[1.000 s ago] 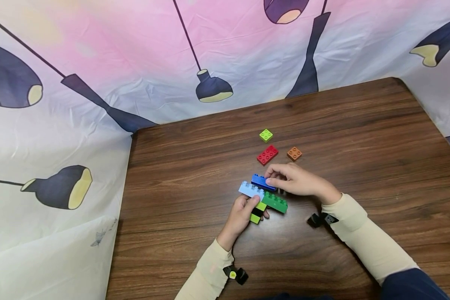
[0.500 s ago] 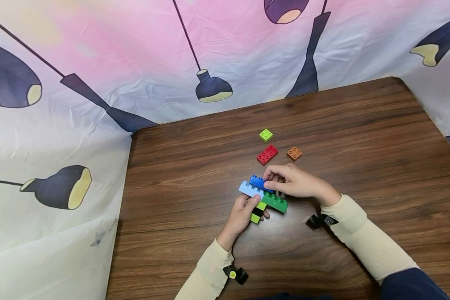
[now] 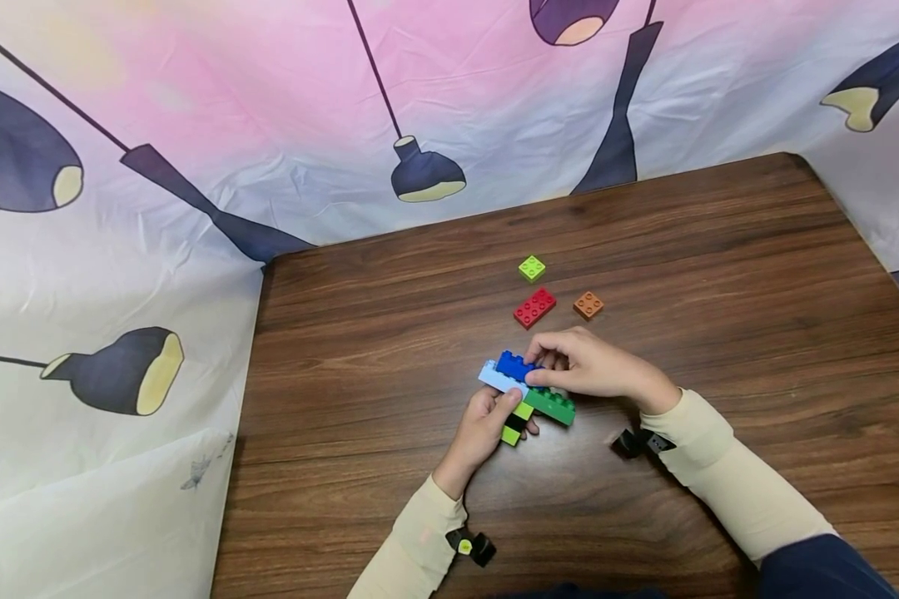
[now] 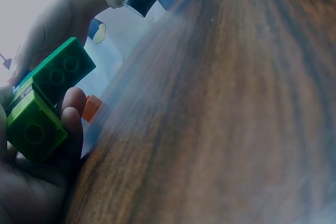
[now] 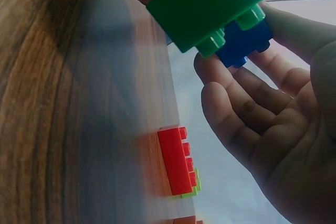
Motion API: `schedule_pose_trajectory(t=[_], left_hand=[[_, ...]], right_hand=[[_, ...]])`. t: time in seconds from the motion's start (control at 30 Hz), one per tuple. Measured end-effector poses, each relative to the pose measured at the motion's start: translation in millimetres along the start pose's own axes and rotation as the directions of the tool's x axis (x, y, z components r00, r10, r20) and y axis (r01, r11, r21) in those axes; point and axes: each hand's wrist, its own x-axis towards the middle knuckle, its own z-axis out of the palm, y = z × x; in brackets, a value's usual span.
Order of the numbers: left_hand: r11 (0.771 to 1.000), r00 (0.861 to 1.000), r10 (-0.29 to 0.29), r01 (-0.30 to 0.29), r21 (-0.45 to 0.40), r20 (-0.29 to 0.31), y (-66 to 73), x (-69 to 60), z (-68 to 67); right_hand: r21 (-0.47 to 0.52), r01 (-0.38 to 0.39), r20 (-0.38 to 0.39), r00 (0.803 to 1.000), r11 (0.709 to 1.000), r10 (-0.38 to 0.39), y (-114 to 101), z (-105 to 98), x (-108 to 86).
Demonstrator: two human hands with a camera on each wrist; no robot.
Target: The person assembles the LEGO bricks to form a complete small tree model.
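Note:
In the head view my left hand [image 3: 481,433] grips a joined stack of toy building bricks, thumb on top. The stack shows a light blue brick [image 3: 498,377] and a green brick [image 3: 553,407] side by side, above lime [image 3: 509,437] and black [image 3: 515,423] bricks. My right hand [image 3: 595,364] pinches a blue brick [image 3: 513,364] between thumb and fingers, over the light blue and green ones. In the right wrist view the blue brick [image 5: 244,45] sits against the studded side of the green brick [image 5: 207,11]; whether it is pressed fully down, I cannot tell.
Beyond the hands, a red brick [image 3: 535,309], an orange brick [image 3: 588,305] and a small lime brick [image 3: 532,268] lie apart on the brown wooden table [image 3: 360,349]. A printed cloth [image 3: 270,125] hangs along the table's back and left edges.
The right hand has shifted the blue brick slightly left and toward the stack, from just behind the light blue brick to over it. The left hand and its stack stay nearly still.

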Motion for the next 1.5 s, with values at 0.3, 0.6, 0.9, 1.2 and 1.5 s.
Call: schedule_pose_trajectory(t=[0.3,0.6,0.9,1.2,1.5], left_hand=[[1.000,1.000,0.004,-0.004,0.021,-0.022,-0.1,0.2,-0.1],[1.000,0.999,0.004,-0.004,0.002,-0.044,-0.9,-0.4,0.9],[0.999,0.998,-0.011,0.008,-0.042,-0.054,-0.3,-0.1,1.2],[0.998,0.996,-0.022,0.017,-0.065,-0.081,-2.3,0.2,-0.1],[0.999,0.996,-0.005,0.000,-0.047,-0.094,-2.9,0.9,1.1]], right_hand=[[0.011,-0.017,-0.007,1.000,1.000,0.017,-1.6,2.2,0.0],[-0.005,-0.019,-0.026,0.999,1.000,0.019,-2.9,6.1,-0.5],[0.009,-0.008,-0.025,1.000,1.000,0.009,-1.9,5.6,-0.8],[-0.012,-0.038,-0.063,0.997,0.999,0.038,-6.9,12.5,-0.5],[0.058,-0.054,-0.053,0.997,0.997,0.058,-3.2,15.9,-1.2]])
